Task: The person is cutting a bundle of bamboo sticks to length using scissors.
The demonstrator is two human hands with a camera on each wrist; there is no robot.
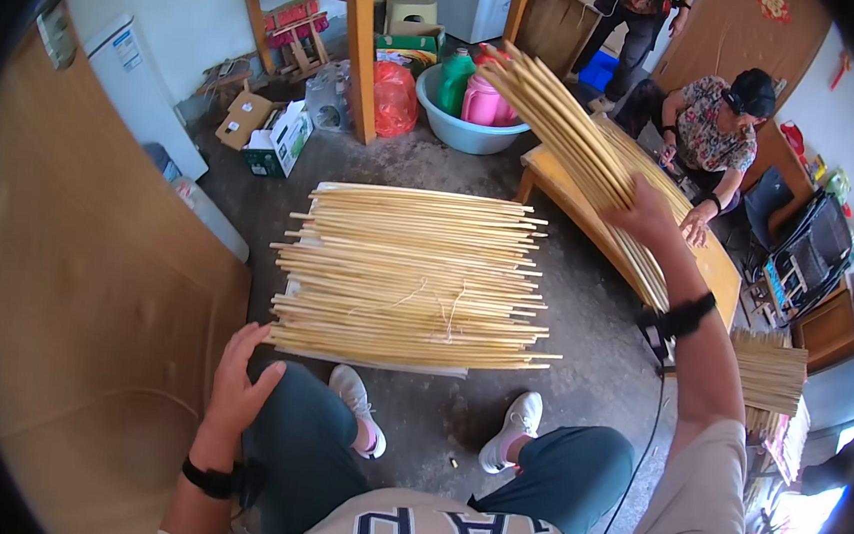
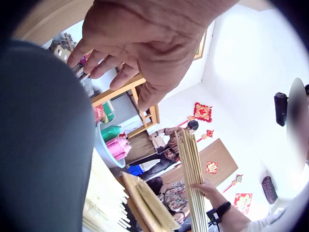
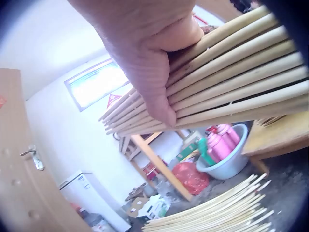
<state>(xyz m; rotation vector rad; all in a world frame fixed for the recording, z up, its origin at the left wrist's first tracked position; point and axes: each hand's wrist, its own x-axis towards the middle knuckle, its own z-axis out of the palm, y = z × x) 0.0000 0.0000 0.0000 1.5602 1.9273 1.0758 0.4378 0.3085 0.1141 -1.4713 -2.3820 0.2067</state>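
Observation:
My right hand (image 1: 645, 212) grips a bundle of long pale wooden sticks (image 1: 568, 128), raised over the right side. In the right wrist view the thumb lies across the sticks (image 3: 231, 72), which are side by side. My left hand (image 1: 238, 378) is at my left knee, fingers spread and nothing in it; the left wrist view shows its bare palm (image 2: 149, 34). A wide layer of similar sticks (image 1: 407, 265) lies before my feet, with thin loose string (image 1: 448, 314) across it. Its near left corner is close to my left fingertips.
A wooden bench (image 1: 713, 269) bearing more sticks stands at right, with a crouching person (image 1: 714, 129) behind it. Another person (image 1: 627, 22) stands farther back. A blue basin (image 1: 448, 128) with pink and green flasks, a wooden frame (image 1: 359, 51) and an open carton (image 1: 276, 140) stand ahead.

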